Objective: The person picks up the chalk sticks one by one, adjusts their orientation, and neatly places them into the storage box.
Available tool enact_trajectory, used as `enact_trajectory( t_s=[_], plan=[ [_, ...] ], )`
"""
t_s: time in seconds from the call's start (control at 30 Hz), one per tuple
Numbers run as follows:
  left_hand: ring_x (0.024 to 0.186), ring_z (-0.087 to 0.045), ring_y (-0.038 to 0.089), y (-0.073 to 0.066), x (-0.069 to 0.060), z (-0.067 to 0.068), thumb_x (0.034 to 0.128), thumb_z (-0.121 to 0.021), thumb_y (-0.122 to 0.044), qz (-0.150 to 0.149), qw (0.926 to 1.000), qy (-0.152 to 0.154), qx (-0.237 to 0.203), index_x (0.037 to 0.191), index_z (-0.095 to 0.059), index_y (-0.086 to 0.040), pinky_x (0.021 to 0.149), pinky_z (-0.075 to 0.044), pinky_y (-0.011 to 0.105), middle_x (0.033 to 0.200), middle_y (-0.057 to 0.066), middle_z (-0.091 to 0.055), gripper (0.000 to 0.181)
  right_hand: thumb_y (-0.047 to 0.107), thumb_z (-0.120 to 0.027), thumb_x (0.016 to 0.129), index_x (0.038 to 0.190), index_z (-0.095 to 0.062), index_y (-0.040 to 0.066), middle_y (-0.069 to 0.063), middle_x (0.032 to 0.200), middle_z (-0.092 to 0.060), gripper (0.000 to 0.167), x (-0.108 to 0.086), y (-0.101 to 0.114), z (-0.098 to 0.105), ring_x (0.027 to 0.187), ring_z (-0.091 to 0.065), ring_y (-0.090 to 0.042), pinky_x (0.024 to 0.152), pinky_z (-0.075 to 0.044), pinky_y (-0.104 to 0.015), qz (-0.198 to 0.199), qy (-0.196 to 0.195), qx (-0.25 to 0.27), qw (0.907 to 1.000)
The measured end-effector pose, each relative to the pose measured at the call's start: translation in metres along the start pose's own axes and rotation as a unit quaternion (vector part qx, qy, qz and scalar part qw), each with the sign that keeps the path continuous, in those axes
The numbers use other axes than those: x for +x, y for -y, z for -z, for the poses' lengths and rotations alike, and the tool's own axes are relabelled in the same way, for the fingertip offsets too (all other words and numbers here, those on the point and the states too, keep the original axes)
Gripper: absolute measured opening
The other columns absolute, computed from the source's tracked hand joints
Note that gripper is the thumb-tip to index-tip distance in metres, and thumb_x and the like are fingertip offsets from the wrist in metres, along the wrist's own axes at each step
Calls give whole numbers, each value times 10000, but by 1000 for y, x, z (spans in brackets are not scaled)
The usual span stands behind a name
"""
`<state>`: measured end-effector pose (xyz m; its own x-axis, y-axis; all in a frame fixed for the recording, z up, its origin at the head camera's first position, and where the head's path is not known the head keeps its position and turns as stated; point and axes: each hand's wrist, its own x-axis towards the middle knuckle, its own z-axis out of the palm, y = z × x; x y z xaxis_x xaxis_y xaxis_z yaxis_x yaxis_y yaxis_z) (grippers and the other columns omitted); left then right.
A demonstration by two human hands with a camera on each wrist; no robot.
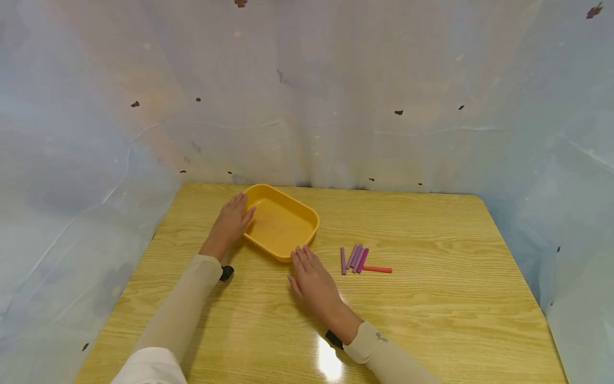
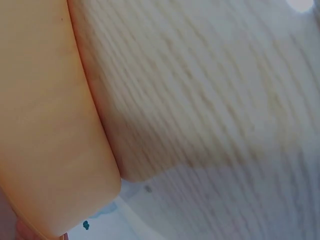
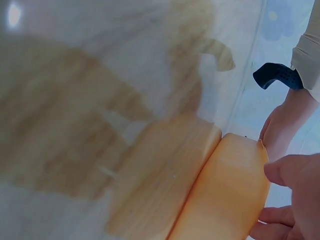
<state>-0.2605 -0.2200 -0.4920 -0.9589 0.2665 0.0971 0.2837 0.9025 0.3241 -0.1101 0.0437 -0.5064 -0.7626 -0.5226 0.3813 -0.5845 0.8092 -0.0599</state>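
A yellow-orange plastic tray (image 1: 280,200) with rounded corners sits at an angle on the table, toward the back. At its left end my left hand (image 1: 229,221) rests on the rim, fingers extended together and thumb spread toward the inside. My right hand (image 1: 314,285) touches the front corner with straight fingertips, its thumb apart from the tray. In the left wrist view, the tray's outer wall (image 2: 55,125) fills the left side and only a bit of fingers shows at the bottom. The right wrist view has the right thumb (image 3: 285,170) beside the tray's rim.
Several purple and magenta sticks (image 1: 355,258) lie together right of the tray, with a red stick (image 1: 378,269) beside them. Pale plastic sheeting (image 1: 336,133) hangs behind and at both sides of the wooden table (image 1: 431,309).
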Motion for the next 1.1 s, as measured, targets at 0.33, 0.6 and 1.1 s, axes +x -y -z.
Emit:
enact_trajectory(
  t_s=[0.33, 0.6, 1.1],
  plan=[
    [1375, -178, 346, -9, -7, -2, 1009, -343, -387, 139, 9990, -362, -204, 1443, -234, 60, 1106, -123, 488, 1482, 230, -237, 632, 277, -571, 903, 1318, -454, -48, -194, 1342, -476, 540, -2, 0, -2, 1304, -361, -318, 1066, -291, -396, -172, -110, -188, 9996],
    [1364, -196, 370, -18, -17, -4, 1004, -378, -349, 305, 9975, -558, -295, 1423, -261, 88, 1098, -143, 501, 1471, 247, -246, 616, 268, -571, 905, 1305, -466, -54, -187, 1338, -483, 524, -4, -3, 2, 1304, -365, -303, 1085, -248, -371, -301, 11, -348, 9989],
    [1316, -291, 400, -31, -35, 1, 999, -392, -360, 709, 9946, -748, -121, 1376, -347, 110, 1073, -232, 493, 1416, 277, -332, 605, 229, -608, 881, 1285, -475, -76, -216, 1317, -492, 523, -10, -13, 8, 1265, -416, -320, 1040, -334, -404, -219, -209, -165, 9994]
  ],
)
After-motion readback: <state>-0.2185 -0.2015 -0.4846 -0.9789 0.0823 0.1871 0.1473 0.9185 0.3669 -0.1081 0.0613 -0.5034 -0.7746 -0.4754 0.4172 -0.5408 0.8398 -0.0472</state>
